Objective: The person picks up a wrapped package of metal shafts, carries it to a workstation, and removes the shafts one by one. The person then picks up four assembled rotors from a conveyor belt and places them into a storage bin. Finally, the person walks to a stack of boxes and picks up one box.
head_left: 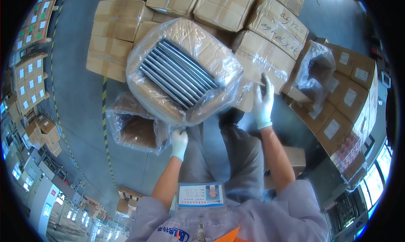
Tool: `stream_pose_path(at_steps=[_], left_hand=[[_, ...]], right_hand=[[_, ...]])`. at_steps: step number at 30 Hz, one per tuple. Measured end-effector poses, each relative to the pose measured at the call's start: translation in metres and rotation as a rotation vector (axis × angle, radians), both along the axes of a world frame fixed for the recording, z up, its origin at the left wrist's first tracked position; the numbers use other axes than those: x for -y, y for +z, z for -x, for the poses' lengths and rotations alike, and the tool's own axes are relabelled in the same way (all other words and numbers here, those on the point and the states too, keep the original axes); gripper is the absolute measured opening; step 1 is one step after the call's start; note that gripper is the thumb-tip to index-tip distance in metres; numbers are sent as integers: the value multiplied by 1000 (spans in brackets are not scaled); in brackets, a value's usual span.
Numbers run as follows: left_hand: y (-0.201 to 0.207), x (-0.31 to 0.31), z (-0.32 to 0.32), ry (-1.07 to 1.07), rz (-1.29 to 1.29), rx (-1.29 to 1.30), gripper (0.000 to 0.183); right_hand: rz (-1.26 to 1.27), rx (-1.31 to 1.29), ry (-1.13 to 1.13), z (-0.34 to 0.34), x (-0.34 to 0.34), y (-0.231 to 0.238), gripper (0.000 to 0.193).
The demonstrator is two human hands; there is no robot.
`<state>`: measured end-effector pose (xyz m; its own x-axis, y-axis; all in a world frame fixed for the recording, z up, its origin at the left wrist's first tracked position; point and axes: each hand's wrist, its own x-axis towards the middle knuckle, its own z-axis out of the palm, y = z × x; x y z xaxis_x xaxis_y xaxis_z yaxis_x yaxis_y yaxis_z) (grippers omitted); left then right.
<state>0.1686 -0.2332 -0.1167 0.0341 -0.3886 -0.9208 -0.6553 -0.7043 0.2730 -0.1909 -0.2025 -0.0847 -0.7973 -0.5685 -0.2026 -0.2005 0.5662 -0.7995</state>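
Observation:
A cardboard box lined with a clear plastic bag (230, 64) stands in front of me, tilted in view. Inside it lies a bundle of shiny dark metal rods (177, 75), side by side. My left hand (179, 142), in a white glove, is closed at the bag's near edge and appears to pinch the plastic; its fingertips are partly hidden. To the right of the box, my right hand (264, 100), also gloved, is held up with fingers stretched out and nothing in it. It is close to a taped carton.
Taped cartons (112, 35) are stacked behind and beside the lined box. A second plastic-lined box (137, 132) sits on the floor at left, another lined box (314, 71) at right. Labelled cartons (350, 94) form a stack at far right. Yellow-black floor tape (105, 115) runs at left.

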Motion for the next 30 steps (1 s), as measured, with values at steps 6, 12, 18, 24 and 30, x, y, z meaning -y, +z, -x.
stream_pose_path(at_steps=[6,12,18,24,30], left_hand=[[71,33,33,671,264,-107,54],[-1,83,53,931,156,-467,66],[-31,111,22,1010,-35,-510,51],[-11,160,41,1015,65,-491,65],[-19,147,53,958,-13,-685,87]], right_hand=[[134,777,-347,-36,24,-23,57],[210,829,-607,-78,72,-52,52],[-43,892,-399,-39,60,-55,43],[-50,58,87,1,90,-56,31],[-521,179,361,0,141,-46,50]])
